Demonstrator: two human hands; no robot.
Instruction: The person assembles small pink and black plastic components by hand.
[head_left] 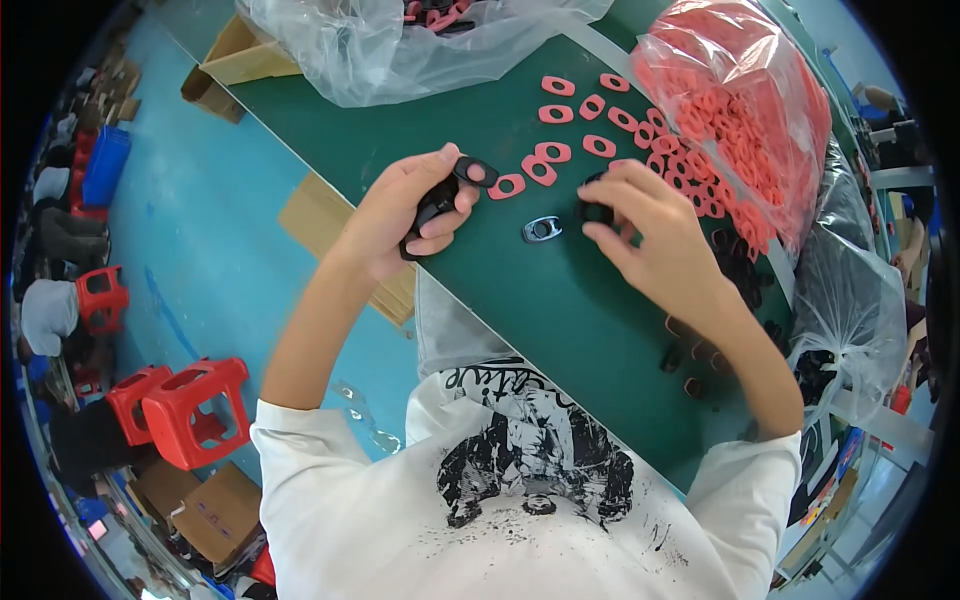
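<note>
My left hand (pixel 420 210) is closed around several black plastic parts, one of them an oval ring (pixel 476 172) pinched by the thumb and forefinger. My right hand (pixel 650 225) hovers low over the green tabletop (pixel 505 265), its bent fingers on a small black part (pixel 596 212) whose shape is partly hidden. Between the hands lies a shiny blue-grey oval piece (pixel 542 230) with a round opening. Pink-red oval rings (pixel 553 152) are scattered just beyond both hands. Dark pieces (pixel 740 270) lie beneath and beside my right forearm.
A clear bag full of red rings (pixel 720 110) bulges at the far right. Another clear bag (pixel 370 50) with red and black parts sits at the far edge. A tied plastic bag (pixel 850 330) is on the right. Red stools (pixel 200 410) and cardboard boxes (pixel 220 510) stand on the floor at left.
</note>
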